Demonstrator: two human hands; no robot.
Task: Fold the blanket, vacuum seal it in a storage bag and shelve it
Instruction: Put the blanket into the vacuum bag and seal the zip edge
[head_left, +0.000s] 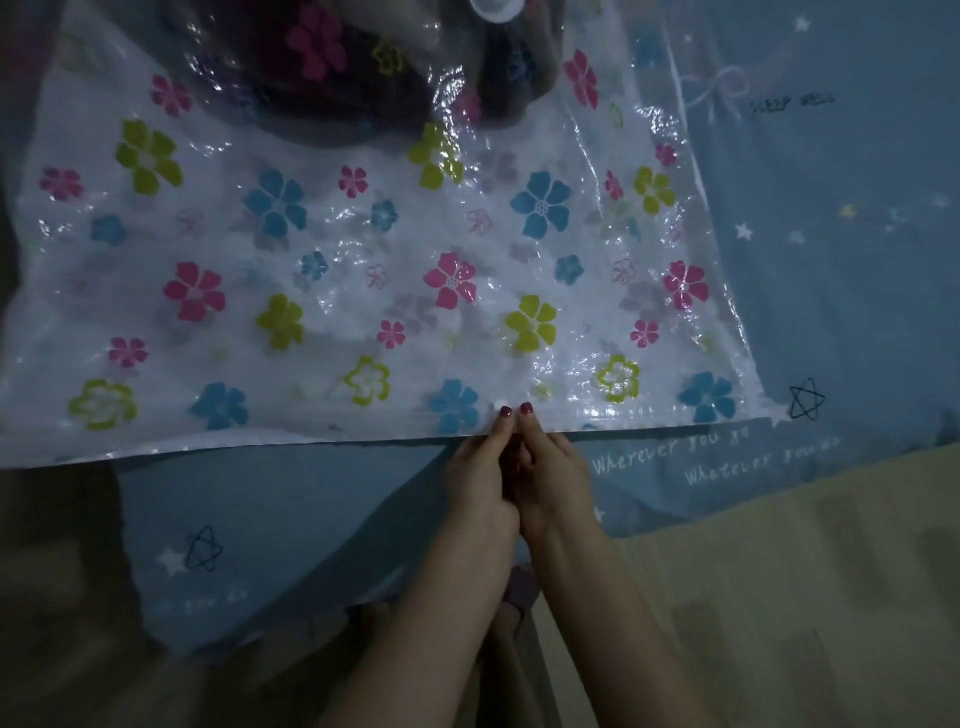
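Both our left hand (480, 467) and right hand (553, 465) pinch the storage bag (363, 291) seal mid-edge; we'd slide outward, pressing firmly.

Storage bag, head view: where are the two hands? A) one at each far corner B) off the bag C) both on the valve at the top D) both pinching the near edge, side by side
D: the left hand and right hand sit together at the near edge of the storage bag, thumbs on top of the closure strip.
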